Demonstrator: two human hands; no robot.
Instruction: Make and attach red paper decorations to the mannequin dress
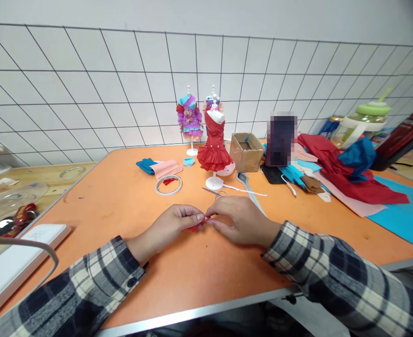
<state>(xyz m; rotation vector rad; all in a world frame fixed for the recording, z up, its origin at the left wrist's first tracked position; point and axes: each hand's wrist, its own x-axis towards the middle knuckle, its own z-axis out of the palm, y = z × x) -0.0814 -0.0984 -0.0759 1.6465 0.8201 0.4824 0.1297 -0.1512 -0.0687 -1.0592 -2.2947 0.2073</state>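
Observation:
Between my two hands, low over the orange table, is a small gathered piece of red crepe paper (196,228). My left hand (173,224) pinches it between thumb and forefinger. The fingertips of my right hand (243,220) close on its other end, almost touching the left ones. Most of the piece is hidden by the fingers. Just beyond my right hand lie small scissors (215,192). A roll of tape (169,185) rests farther left with a red scrap inside its ring. Behind them, a miniature dress form wears a red ruffled one-shoulder dress (215,140).
Two more dressed forms, one in a purple dress (191,117), stand at the back. A cardboard box (247,152) and a phone (281,140) are right of centre. Coloured paper sheets (353,173), a green-lidded cup (362,124) and a dark red flask (404,138) crowd the right. A white power strip (27,262) lies left.

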